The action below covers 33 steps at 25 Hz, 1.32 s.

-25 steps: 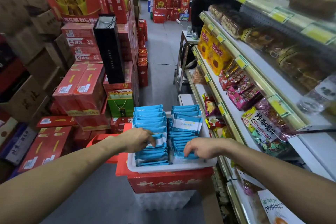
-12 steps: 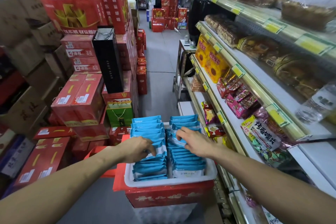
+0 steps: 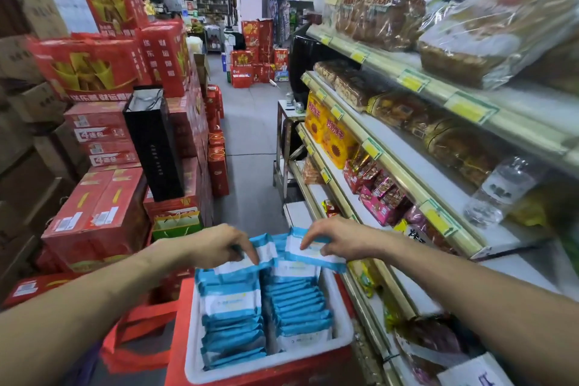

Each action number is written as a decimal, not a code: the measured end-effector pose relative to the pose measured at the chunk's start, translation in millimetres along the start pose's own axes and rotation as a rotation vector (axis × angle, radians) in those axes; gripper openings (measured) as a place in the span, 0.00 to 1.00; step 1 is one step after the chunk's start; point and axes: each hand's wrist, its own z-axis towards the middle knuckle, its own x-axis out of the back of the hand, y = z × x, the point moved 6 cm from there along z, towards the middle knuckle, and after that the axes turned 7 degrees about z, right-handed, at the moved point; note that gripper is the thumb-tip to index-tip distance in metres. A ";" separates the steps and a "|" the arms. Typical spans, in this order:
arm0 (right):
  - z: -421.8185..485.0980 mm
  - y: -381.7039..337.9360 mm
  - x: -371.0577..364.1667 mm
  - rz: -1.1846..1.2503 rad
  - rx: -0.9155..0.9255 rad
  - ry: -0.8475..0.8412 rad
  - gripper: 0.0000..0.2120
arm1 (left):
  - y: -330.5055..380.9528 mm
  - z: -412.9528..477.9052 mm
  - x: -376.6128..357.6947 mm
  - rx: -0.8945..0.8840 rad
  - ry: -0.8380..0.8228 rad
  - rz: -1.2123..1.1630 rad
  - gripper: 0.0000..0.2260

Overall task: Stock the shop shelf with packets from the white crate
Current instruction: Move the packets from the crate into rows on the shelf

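Dozens of red cartons (image 3: pixel 94 207) are stacked along the left of the aisle, too overlapped to count properly. One tall black gift bag (image 3: pixel 153 147) stands upright among them.

Next comes the left hand (image 3: pixel 216 246), fingers pointing down and pinching the top edge of a packet at the far end of the left row. Whether it has one packet or more between the fingers is hard to tell, since the hand covers them.

Below sits one white crate (image 3: pixel 272 365), resting on a red box (image 3: pixel 180 323) in the aisle just beside the shelf. Two rows of blue-and-white packets (image 3: pixel 232 316) stand on edge inside it, packed so tightly that only their top edges show. I count roughly ten edges in the right row, and the left row is blurrier.

The right hand (image 3: pixel 338 240) grips one lifted packet (image 3: pixel 308 252) above the far end of the right row, with its thumb hidden under the wrapper.

On the right, the shelf (image 3: pixel 391 163) shows three tiers edged with yellow price tags. It holds two yellow sunflower packs (image 3: pixel 336 144), a huddle of red and pink snack bags, bagged bread (image 3: pixel 385 9) on top, and one clear water bottle (image 3: pixel 501 194) lying on its side. The nearest goods are blurred and cut off.
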 end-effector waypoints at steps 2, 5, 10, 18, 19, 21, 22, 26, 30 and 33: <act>-32.6 -5.5 62.8 -0.012 -0.016 0.035 0.21 | 25.4 24.9 56.5 -0.062 -0.002 -0.015 0.19; -96.8 -13.7 168.0 -0.101 -0.048 0.133 0.20 | 88.4 67.3 144.1 -0.187 -0.006 0.014 0.21; -240.3 -9.3 303.6 -0.067 -0.159 0.367 0.20 | 241.2 128.4 265.6 -0.454 0.069 0.157 0.19; -479.8 101.7 342.3 -0.206 -0.659 0.641 0.21 | 438.5 174.3 322.4 -0.832 0.212 0.319 0.16; -493.6 118.1 335.1 -0.198 -0.705 0.652 0.22 | 451.2 178.5 321.4 -0.854 0.227 0.305 0.15; -507.2 146.2 322.1 -0.189 -0.751 0.666 0.21 | 470.5 188.3 316.0 -0.884 0.221 0.275 0.14; -507.7 157.2 317.6 -0.193 -0.755 0.672 0.21 | 478.0 194.8 312.5 -0.897 0.213 0.262 0.14; -493.2 190.7 315.8 -0.284 -0.750 0.671 0.22 | 499.3 218.6 302.7 -0.924 0.227 0.256 0.14; -484.7 210.3 319.1 -0.461 -0.773 0.593 0.22 | 515.1 241.1 300.3 -0.902 0.201 0.255 0.17; -494.1 214.6 319.6 -0.476 -0.762 0.620 0.29 | 539.4 256.4 293.7 -0.917 0.182 0.195 0.17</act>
